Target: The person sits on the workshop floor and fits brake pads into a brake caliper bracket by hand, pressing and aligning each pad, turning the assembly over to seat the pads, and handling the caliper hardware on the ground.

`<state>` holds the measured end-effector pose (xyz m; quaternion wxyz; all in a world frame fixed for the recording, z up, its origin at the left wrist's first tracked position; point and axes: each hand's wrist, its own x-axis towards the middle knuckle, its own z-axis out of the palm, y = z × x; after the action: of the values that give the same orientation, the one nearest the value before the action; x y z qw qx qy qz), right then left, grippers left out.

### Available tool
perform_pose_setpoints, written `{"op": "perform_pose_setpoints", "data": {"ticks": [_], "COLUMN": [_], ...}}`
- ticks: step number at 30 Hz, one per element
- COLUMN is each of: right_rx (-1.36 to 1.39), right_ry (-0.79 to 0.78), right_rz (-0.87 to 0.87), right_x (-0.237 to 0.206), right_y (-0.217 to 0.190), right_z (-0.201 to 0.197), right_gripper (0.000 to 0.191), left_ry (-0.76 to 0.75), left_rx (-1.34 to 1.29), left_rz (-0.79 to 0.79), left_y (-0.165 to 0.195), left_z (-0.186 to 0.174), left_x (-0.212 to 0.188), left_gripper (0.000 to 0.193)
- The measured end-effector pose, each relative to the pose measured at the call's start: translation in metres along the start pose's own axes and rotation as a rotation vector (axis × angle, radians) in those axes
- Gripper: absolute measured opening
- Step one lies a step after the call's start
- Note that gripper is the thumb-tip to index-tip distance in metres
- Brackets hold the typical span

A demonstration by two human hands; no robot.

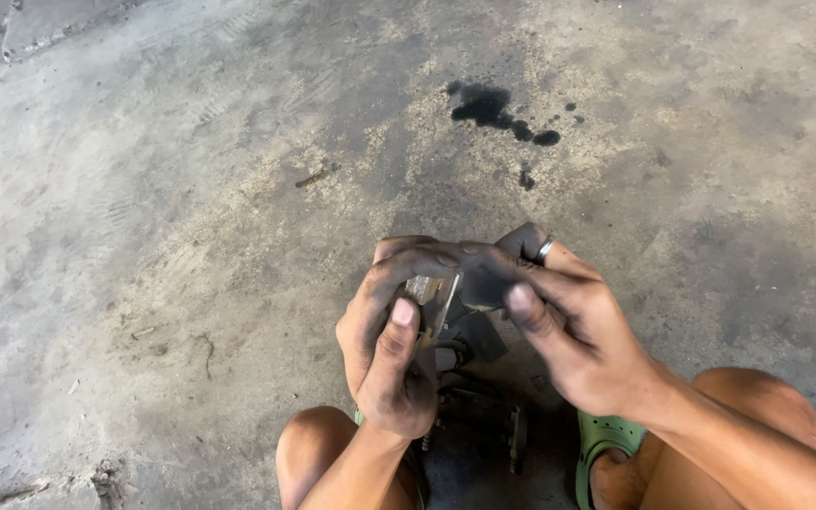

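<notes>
Both of my hands, blackened with grease, hold a small dark metal part (448, 297) between them at the lower middle of the head view. My left hand (391, 342) wraps around its left side, thumb up against a shiny metal edge. My right hand (570, 326) grips its right side with thumb and fingers; a ring sits on one finger. Most of the part is hidden by my fingers. Below the hands, dark greasy metal pieces (484, 401) lie on the floor between my knees.
I squat on a stained concrete floor (191, 217). A black oil spot (495, 109) marks the floor ahead. My right foot wears a green sandal (606, 444). A raised concrete edge (44, 28) shows at the top left.
</notes>
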<state>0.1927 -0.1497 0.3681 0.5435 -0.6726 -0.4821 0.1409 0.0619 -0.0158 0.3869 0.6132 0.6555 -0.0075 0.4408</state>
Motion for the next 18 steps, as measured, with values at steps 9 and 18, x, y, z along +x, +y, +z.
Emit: {"op": "perform_pose_setpoints", "data": {"ticks": [9,18], "right_rx": [0.407,0.365], "right_ry": [-0.116,-0.186], "right_rz": [0.273,0.210], "right_x": [0.010,0.003], "right_y": [-0.011,-0.013], "right_z": [-0.001,0.014], "right_gripper": [0.017,0.009], "left_ry": [-0.059,-0.034], "left_rx": [0.062,0.020], "left_rz": [0.115,0.103], "left_y": [-0.009,-0.009], "left_z": [-0.003,0.007], "left_x": [-0.002,-0.007], "left_gripper": [0.041,0.032]}}
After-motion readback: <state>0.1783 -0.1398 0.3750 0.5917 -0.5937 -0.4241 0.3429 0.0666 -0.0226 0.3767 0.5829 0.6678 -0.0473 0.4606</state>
